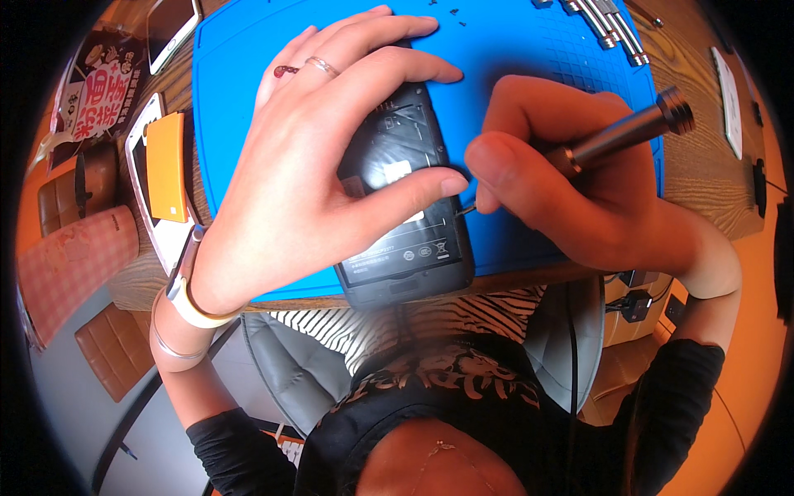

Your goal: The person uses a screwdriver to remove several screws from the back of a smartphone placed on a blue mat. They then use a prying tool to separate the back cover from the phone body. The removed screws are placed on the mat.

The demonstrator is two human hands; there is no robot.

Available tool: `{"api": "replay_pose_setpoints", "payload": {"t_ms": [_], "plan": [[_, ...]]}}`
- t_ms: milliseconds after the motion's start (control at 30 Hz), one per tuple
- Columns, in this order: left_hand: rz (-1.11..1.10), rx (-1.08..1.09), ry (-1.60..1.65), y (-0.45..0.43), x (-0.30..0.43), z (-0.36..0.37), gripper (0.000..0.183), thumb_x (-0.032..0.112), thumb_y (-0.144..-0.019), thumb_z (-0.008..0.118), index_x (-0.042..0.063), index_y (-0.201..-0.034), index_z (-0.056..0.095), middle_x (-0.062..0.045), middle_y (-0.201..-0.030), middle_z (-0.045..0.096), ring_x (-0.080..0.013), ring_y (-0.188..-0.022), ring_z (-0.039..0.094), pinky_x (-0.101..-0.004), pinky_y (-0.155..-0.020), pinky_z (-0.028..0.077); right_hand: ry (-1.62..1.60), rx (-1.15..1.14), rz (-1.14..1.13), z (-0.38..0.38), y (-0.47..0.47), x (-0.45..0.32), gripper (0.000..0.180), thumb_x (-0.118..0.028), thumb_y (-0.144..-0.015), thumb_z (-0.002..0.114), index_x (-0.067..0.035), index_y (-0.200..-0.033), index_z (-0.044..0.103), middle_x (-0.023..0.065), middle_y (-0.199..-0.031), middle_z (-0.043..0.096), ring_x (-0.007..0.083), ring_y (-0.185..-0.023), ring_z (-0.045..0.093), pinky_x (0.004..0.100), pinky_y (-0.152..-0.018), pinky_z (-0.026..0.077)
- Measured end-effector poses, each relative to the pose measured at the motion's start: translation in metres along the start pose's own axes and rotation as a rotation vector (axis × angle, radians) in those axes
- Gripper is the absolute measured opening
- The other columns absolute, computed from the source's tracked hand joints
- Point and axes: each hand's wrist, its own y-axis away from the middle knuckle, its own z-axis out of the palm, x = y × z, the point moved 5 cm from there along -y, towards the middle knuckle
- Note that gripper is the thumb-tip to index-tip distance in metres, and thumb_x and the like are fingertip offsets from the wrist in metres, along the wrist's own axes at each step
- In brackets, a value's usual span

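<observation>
A black smartphone point(402, 286) with its back cover off lies on a blue silicone work mat point(239, 93), its lower end at the mat's near edge. A battery with printed marks shows inside it. My left hand point(322, 136) spreads over the phone, thumb across the battery and fingers around the far end, holding it down. Pinched in my right hand point(558, 173) is a precision screwdriver point(626, 132) with a dark metal barrel. Its thin tip meets the phone's right side edge. My left hand covers the phone's upper left part.
Tiny screws point(454, 12) lie on the mat's far part. Several metal screwdrivers point(611, 31) rest at the far right corner. On the wooden table point(695, 161) are a white phone point(173, 31), an orange box point(166, 167) on a white device, and another white device point(727, 102).
</observation>
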Motion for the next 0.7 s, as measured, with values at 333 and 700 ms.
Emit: {"api": "replay_pose_setpoints", "payload": {"t_ms": [333,700], "plan": [[-0.006,0.076,0.049,-0.001,0.004,0.002,0.062,0.018,-0.070,0.083,0.003,-0.127,0.063,-0.016,-0.151,0.053,-0.0386,-0.146,0.041,-0.0495,-0.118,0.028,-0.173,0.026,0.149,0.003,0.005,0.008,0.023,-0.020,-0.105,0.059,-0.006,-0.087,0.061,-0.0022,-0.076,0.061,0.0007,-0.060,0.047,0.0207,-0.054,0.033],[-0.030,0.099,0.085,-0.006,0.014,0.001,0.065,0.016,-0.068,0.084,0.003,-0.128,0.062,-0.018,-0.152,0.051,-0.0396,-0.148,0.038,-0.0511,-0.120,0.025,-0.151,-0.009,0.138,0.003,-0.003,0.001,0.023,-0.020,-0.106,0.058,-0.006,-0.088,0.060,-0.0016,-0.076,0.061,0.0012,-0.059,0.046,0.0207,-0.053,0.034]]}}
